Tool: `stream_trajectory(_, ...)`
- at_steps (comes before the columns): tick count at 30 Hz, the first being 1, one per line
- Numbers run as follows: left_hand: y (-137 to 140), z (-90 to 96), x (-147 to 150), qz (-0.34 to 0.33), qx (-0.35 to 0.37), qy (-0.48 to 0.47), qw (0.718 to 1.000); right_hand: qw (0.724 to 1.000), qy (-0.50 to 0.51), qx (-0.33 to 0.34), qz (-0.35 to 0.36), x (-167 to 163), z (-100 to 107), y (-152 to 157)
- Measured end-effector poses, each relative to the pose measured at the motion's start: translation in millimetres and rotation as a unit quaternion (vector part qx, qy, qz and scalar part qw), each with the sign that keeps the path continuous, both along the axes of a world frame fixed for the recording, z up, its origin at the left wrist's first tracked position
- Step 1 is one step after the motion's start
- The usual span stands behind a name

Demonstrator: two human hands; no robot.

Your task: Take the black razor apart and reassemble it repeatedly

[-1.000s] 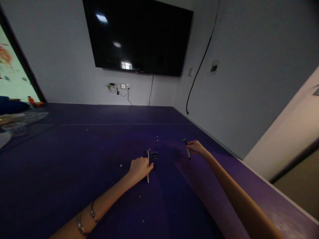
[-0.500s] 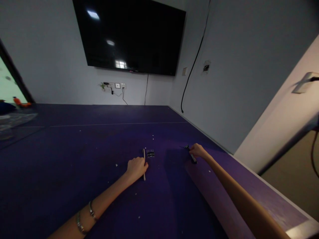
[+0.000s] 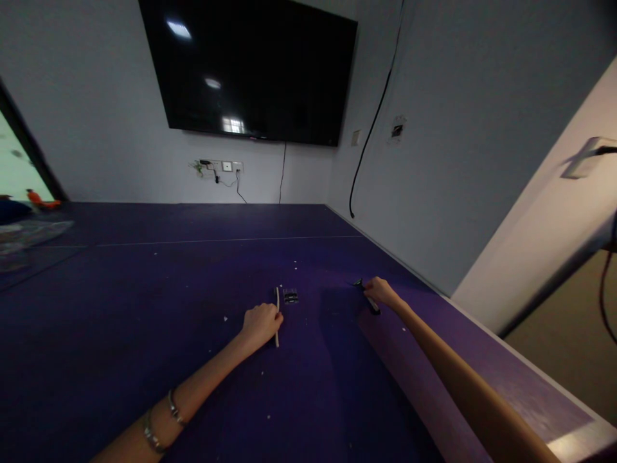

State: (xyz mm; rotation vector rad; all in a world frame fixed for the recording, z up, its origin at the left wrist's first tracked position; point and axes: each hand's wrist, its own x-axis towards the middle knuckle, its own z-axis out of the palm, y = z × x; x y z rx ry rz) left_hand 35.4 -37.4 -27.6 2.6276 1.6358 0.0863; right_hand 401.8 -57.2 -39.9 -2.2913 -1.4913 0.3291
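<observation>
My left hand point(image 3: 261, 323) is closed around a slim whitish toothbrush point(image 3: 277, 299), which points away from me over the purple tabletop; a dark patch, apparently bristles, shows on the left side of its far end. Just right of that end lies a small clear pack point(image 3: 290, 296) with dark pieces in it, too small to make out fully. Further right, my right hand point(image 3: 380, 292) grips a dark razor point(image 3: 373, 307). Its head point(image 3: 358, 283) sticks out past the fingers to the upper left, and its handle end shows below the hand.
The purple tabletop point(image 3: 183, 360) is dotted with small white scraps point(image 3: 225, 319). At the far left lie crumpled clear plastic point(image 3: 36, 233) and an orange object point(image 3: 41, 200). Behind stand the walls, with a large television point(image 3: 260, 71), sockets point(image 3: 227, 166) and a hanging black cable point(image 3: 372, 132).
Both hands keep their holds. The left hand and toothbrush appear a few pixels further left and up, much as the whole view has shifted slightly. The razor's head has turned slightly.
</observation>
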Motion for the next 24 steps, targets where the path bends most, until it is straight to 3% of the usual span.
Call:
stream_trajectory(6, -4.5, 8.5, -2.3, 0.0, 0.02, -0.011, 1.0, 0.997, 0.038, 0.064, -0.004, -9.7, 12.5, -5.5)
stream_trajectory(8, -9.3, 15.7, 0.0, -0.001, 0.033, -0.016, 0.999, 0.994, 0.061, 0.089, 0.0, -25.1, 18.6, -7.5)
stream_trajectory(11, -19.6, 27.5, 9.1, -0.025, 0.057, -0.025, 0.998, 0.977, 0.174, 0.118, 0.03, -66.4, 24.4, -13.5)
stream_trajectory(12, -23.5, 31.0, 13.4, -0.034, 0.059, -0.027, 0.997, 0.933, 0.329, 0.142, 0.043, -83.2, 25.2, -16.9)
stream_trajectory(14, -31.2, 36.6, 22.4, -0.053, 0.064, -0.031, 0.996, 0.805, 0.576, 0.135, 0.048, -116.3, 25.8, -25.7)
stream_trajectory(15, -34.7, 38.6, 26.7, -0.059, 0.064, -0.031, 0.996, 0.752, 0.647, 0.123, 0.044, -131.1, 25.9, -30.6)
stream_trajectory(17, -40.9, 40.8, 33.8, -0.068, 0.066, -0.032, 0.995, 0.689, 0.718, 0.093, 0.031, -154.6, 26.6, -39.7)
stream_trajectory(20, -47.6, 41.1, 40.1, -0.078, 0.069, -0.034, 0.994, 0.665, 0.742, 0.081, 0.026, -174.6, 29.6, -48.9)
stream_trajectory(24, -53.6, 39.7, 42.6, -0.094, 0.078, -0.036, 0.992, 0.683, 0.724, 0.094, 0.016, -184.3, 32.5, -52.8)
